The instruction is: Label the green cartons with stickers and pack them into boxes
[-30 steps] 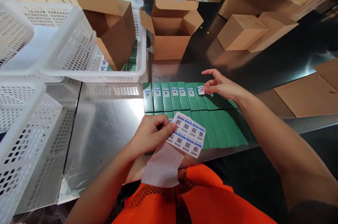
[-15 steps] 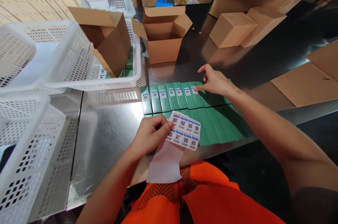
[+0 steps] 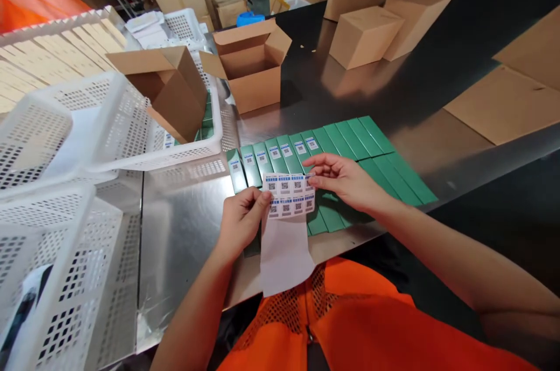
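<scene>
My left hand (image 3: 242, 218) pinches the left edge of a white sheet of small QR-code stickers (image 3: 289, 195), whose bare backing strip hangs down toward my orange vest. My right hand (image 3: 345, 180) has its fingertips on the sheet's right edge, at a sticker there. Just beyond the sheet, a row of flat green boxes (image 3: 345, 140) lies side by side on the metal table (image 3: 184, 231). Several boxes at the left of the row carry a sticker on their top end; those at the right are plain green.
White perforated baskets (image 3: 114, 132) stand at the left, one holding a tilted open carton (image 3: 170, 91) and more green boxes. An open carton (image 3: 251, 65) stands behind the row. Closed cartons (image 3: 365, 35) and flat cardboard (image 3: 503, 102) lie at the right.
My right hand has left the green row, where it pressed a sticker down, and come back to the sticker sheet. The view has shifted right and down.
</scene>
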